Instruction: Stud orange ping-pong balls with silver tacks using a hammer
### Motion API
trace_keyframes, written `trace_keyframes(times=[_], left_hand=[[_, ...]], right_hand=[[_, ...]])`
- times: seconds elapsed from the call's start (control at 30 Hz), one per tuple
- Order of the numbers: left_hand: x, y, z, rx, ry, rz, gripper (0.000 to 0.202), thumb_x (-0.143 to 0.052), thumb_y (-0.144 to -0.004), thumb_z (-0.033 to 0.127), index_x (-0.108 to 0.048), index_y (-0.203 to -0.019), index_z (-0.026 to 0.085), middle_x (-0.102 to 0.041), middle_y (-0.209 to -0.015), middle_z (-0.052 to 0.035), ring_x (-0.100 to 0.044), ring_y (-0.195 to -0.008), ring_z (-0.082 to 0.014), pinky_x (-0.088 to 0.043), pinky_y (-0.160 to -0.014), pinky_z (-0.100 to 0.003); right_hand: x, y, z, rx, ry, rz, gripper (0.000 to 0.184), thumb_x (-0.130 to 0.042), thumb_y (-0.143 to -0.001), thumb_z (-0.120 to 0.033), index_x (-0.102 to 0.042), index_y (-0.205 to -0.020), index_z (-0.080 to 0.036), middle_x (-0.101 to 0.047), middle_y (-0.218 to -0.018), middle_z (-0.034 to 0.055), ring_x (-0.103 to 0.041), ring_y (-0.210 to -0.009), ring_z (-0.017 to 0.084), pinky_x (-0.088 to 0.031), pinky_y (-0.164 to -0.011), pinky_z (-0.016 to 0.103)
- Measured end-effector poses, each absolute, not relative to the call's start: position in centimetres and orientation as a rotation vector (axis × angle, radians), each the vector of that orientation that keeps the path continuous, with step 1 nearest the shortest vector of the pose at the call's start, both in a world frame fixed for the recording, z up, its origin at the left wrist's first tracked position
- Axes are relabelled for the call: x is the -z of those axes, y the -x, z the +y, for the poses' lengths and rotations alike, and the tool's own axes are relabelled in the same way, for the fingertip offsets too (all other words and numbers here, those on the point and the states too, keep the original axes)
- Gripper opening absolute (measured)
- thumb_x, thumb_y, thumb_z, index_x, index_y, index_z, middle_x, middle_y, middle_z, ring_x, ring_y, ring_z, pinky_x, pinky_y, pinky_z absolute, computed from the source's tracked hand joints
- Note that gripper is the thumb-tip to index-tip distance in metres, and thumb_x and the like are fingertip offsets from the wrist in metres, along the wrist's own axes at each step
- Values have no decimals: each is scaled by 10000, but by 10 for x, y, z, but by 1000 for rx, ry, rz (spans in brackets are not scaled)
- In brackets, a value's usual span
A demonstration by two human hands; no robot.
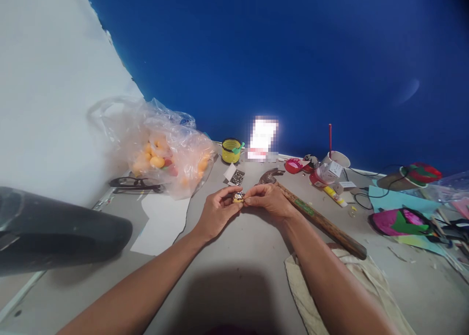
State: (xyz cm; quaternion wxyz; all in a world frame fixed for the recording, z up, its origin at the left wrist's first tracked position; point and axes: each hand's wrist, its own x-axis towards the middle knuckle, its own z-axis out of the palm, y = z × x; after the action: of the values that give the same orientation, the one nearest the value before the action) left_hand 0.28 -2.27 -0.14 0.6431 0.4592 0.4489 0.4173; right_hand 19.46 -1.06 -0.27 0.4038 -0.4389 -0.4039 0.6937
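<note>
A small round object [238, 197], covered in shiny silver and gold studs, is pinched between the fingers and thumb of my left hand [219, 212]. From the other side, my right hand [269, 201] has its thumb and fingertips pressed together at the object's right edge. Whatever those right fingertips hold is too small to make out. Just behind my hands lies an open little box [236, 177] full of shiny metal pieces. A claw hammer [315, 216] with a worn wooden handle rests beside my right hand and partly behind it.
Yellow fruit fills a clear plastic bag [164, 144] at left, near eyeglasses [135, 182] and white paper [161, 222]. A dark cylinder [66, 230] juts in. A yellow cup [230, 151], glue tube [334, 196], white cup [334, 166] and beige cloth [300, 288] surround my arms.
</note>
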Motion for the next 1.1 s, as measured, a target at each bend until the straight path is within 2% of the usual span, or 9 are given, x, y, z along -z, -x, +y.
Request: trace_keyframes(times=[0.5, 0.73, 0.87, 1.1], left_hand=[[4, -3, -22, -951, -1033, 1030, 486, -849, -681, 265, -744, -1137, 134, -756, -855, -59, -685, -718, -158, -548, -631, -242], [9, -4, -23, -998, -1036, 1007, 471, -868, -664, 260, -733, -1098, 136, -750, -868, -62, -700, -765, -170, -564, -663, -246], [8, -4, -22, -1014, -1031, 1021, 468, -878, -654, 262, -724, -1079, 140, -736, -834, -48, -696, -752, -163, -561, -663, -241], [5, -4, -21, -1011, -978, 1010, 441, -887, -649, 262, -697, -1030, 148, -712, -754, -16, -663, -658, -135, -538, -616, -232]], right_hand=[[3, -195, -11, -1742, 1094, -1064, 321, -978, -561, -351, -800, -735, -149, -773, -772, 76, -685, -706, 168, -546, -747, 332], [2, -194, -11, -1705, 1125, -1110, 343, -964, -566, -386, -787, -735, -146, -759, -761, 75, -657, -677, 163, -513, -698, 322], [-1, -192, -11, -1623, 1153, -1203, 352, -935, -588, -425, -775, -727, -143, -718, -691, 45, -599, -626, 137, -475, -657, 304], [-7, -183, -16, -1400, 1200, -1347, 214, -816, -701, -374, -742, -690, -173, -671, -643, 10, -518, -595, 123, -420, -622, 289]])
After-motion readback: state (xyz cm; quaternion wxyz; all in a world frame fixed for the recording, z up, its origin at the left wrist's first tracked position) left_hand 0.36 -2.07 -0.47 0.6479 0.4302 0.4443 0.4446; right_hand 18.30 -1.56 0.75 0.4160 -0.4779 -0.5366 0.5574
